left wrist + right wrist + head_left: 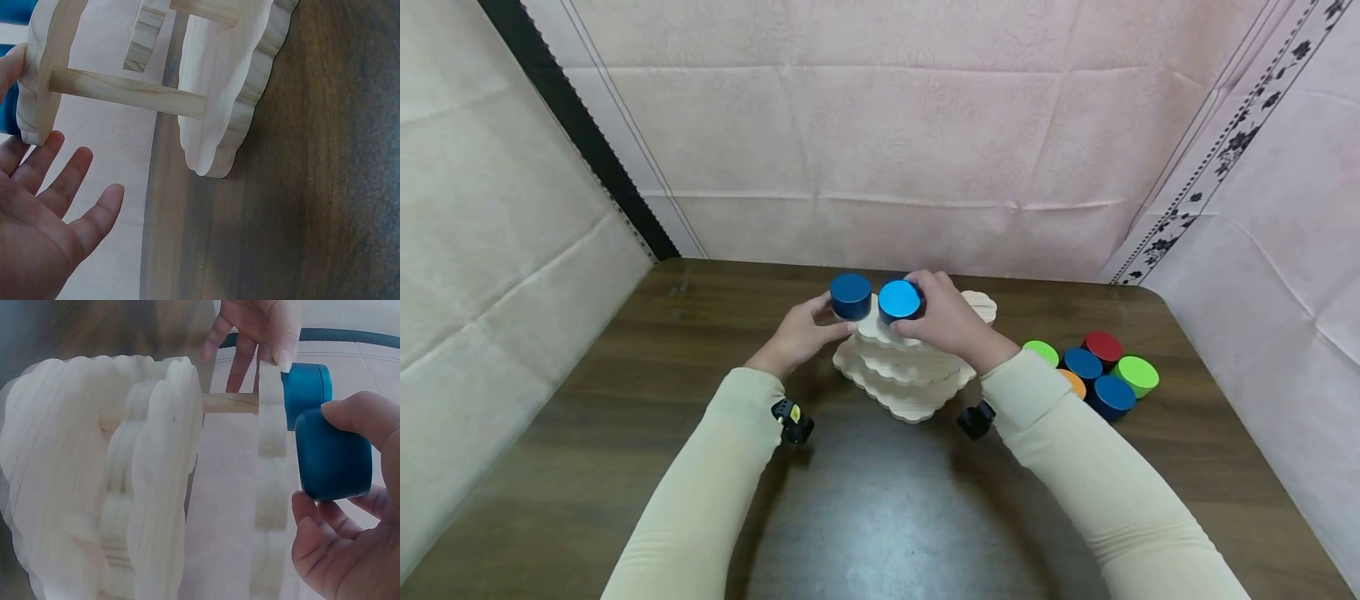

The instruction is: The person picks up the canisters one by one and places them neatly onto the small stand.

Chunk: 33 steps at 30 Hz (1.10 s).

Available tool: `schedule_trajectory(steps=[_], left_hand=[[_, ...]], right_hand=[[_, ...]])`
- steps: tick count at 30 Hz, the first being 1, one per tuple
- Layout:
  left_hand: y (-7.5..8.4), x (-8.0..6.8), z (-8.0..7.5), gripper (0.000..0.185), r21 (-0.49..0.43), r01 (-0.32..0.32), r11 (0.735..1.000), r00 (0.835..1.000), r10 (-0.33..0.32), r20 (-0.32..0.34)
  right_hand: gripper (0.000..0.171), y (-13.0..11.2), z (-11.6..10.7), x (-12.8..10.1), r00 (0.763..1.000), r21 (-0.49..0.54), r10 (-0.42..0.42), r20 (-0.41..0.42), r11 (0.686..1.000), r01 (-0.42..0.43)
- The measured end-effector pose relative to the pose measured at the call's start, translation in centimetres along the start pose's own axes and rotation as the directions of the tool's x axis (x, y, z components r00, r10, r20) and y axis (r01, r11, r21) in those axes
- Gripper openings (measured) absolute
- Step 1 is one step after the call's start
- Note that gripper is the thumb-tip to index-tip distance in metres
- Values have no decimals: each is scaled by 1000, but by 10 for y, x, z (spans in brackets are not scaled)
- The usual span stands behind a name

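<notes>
A pale wooden tiered stand (910, 383) with scalloped edges rises in the middle of the table; round wooden posts (128, 94) join its levels. At the left end of the top level stands one blue round tin (851, 302). Beside it my left hand (799, 337) grips the top level's edge, thumb close against that tin, while its other fingers spread below in the left wrist view. My right hand (951, 321) pinches a second blue tin (334, 456) between thumb and fingers, just over the top level. Whether this tin touches the wood I cannot tell.
Right of the stand, partly behind the right sleeve, is a group of several round tins: red (1102, 345), light green (1137, 375), blue (1112, 397) and orange (1073, 383). Cloth-covered walls (887, 150) border the brown wooden table (715, 475) at the back and sides.
</notes>
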<state>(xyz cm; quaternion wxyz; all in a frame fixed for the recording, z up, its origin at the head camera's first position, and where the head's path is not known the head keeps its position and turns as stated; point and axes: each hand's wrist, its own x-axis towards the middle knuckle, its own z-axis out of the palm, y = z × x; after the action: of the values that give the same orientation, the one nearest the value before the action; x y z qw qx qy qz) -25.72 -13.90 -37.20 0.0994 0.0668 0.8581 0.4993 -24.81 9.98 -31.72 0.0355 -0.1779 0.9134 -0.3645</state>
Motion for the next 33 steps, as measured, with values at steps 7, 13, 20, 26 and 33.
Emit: schedule_trajectory(steps=[7,13,20,26,33], left_hand=[[1,1,0,79,-16,-7,1000,1000,7,4],[0,1,0,78,-28,0,1000,1000,0,9],[2,1,1,78,-9,6,1000,1000,-6,6],[0,1,1,80,7,-3,1000,1000,3,3],[0,1,1,81,3,18,1000,1000,-18,-2]], right_hand=[[62,1,6,6,1000,-11,12,19,1000,-12],[60,0,8,9,1000,1,-1,23,1000,1],[62,2,8,11,999,-17,4,34,1000,-3],[70,2,9,12,999,-49,7,48,999,-5],[85,1,8,-1,1000,-24,3,-7,1000,-4]])
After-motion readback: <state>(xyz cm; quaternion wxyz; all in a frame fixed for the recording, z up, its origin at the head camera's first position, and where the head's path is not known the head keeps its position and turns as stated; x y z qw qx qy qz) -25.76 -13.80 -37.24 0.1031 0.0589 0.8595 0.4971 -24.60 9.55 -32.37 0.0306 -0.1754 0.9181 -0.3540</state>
